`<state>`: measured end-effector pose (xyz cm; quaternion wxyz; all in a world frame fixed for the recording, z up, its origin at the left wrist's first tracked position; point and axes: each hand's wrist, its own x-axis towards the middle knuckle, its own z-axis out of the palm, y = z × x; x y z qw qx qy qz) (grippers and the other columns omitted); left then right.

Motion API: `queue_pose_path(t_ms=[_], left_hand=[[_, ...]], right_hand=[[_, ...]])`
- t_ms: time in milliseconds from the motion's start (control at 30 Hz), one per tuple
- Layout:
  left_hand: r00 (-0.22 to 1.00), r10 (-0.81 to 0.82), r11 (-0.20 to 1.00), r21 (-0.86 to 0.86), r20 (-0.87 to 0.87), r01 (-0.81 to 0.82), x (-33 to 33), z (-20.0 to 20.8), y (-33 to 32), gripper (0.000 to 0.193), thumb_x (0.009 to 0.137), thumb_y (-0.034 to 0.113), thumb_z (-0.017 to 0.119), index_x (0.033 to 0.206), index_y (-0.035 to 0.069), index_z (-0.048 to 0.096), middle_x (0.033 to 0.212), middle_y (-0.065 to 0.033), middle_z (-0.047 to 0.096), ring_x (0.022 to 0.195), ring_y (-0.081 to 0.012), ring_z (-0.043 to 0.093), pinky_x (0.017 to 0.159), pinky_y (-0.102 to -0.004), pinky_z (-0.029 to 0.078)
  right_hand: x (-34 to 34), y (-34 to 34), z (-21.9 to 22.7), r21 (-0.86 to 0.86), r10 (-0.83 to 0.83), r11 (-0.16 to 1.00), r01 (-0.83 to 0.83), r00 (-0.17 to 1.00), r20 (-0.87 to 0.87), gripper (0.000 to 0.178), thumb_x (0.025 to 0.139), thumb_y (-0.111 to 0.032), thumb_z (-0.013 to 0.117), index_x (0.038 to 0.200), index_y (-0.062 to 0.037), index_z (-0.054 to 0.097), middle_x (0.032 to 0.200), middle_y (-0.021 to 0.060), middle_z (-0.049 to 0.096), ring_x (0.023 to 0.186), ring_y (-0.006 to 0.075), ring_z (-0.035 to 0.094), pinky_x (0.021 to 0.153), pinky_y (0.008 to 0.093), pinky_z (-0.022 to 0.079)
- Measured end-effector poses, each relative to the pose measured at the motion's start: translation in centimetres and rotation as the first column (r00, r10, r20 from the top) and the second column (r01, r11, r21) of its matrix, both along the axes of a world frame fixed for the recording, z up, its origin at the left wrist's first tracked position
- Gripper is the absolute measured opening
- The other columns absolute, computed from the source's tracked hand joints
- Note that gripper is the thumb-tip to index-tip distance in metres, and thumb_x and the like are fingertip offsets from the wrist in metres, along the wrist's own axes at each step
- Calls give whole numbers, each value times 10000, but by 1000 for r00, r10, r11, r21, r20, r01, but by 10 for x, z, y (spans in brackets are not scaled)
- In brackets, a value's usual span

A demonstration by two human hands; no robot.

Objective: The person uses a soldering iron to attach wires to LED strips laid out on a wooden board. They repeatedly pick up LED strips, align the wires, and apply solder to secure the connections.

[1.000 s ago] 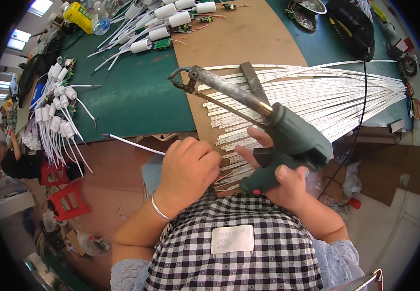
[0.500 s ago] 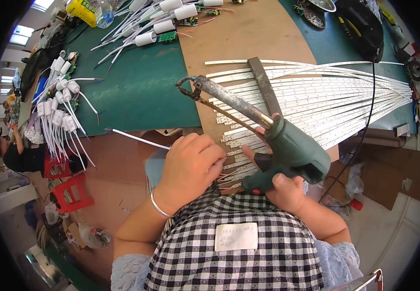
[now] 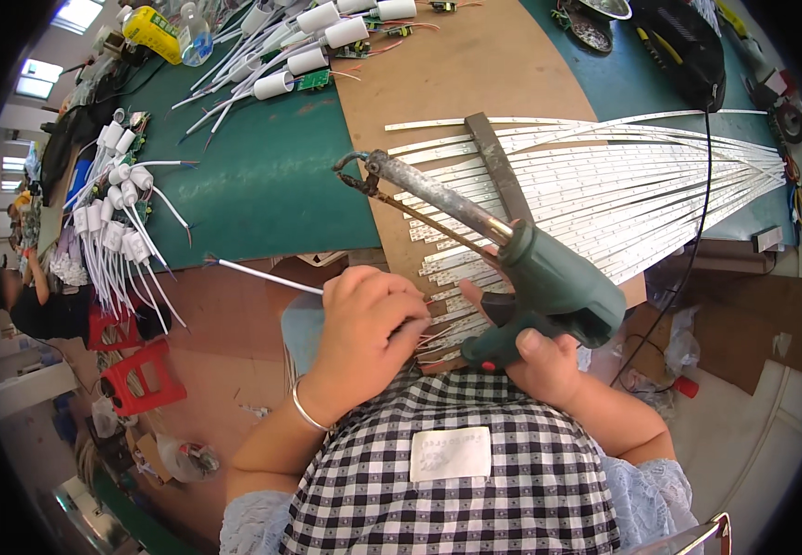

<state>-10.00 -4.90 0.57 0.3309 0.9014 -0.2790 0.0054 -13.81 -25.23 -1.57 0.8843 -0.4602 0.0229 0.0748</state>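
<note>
Left hand [image 3: 371, 319] was near the table's [image 3: 281, 190] near edge, fingers curled in; right hand [image 3: 549, 363] gripped, thumb showing. Both elbows bent.

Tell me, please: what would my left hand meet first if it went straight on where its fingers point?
The left hand would most likely meet the left ends of the nearest strips, just to its right; depth is unclear, so it may be touching them.

Bright, glaring windows [image 3: 38, 78], fisheye-bent edges, black corners
</note>
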Motion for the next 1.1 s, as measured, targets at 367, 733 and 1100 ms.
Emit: queue_pose_path(t_ms=[367,733,1100], left_hand=[[990,121,992,10,74,-122,2,-4,-5,148,682,65,751,793,121,671,786,-2,631,825,-206,545,819,-358,344],[980,165,986,16,109,-168,1,-9,-8,172,668,121,759,820,161,688,863,3,651,866,-203,558,805,-374,321],[997,66,993,-91,-50,-70,3,-10,-1,133,698,58,731,783,85,633,810,-32,586,820,-244,549,724,-359,409]], right_hand=[[-3,1,0,33,28,999,-29,999,44,1000,802,-366,731,1489,10,109,1387,128,417,1234,212,471,1062,375,355],[10,9,12,-75,228,973,-217,954,196,958,825,-327,720,1494,-1,117,1495,180,261,1358,256,323,1070,396,338],[0,2,8,-25,36,999,-35,999,19,1079,733,-397,760,1506,-62,86,1505,78,236,1386,232,281,1128,513,269]])
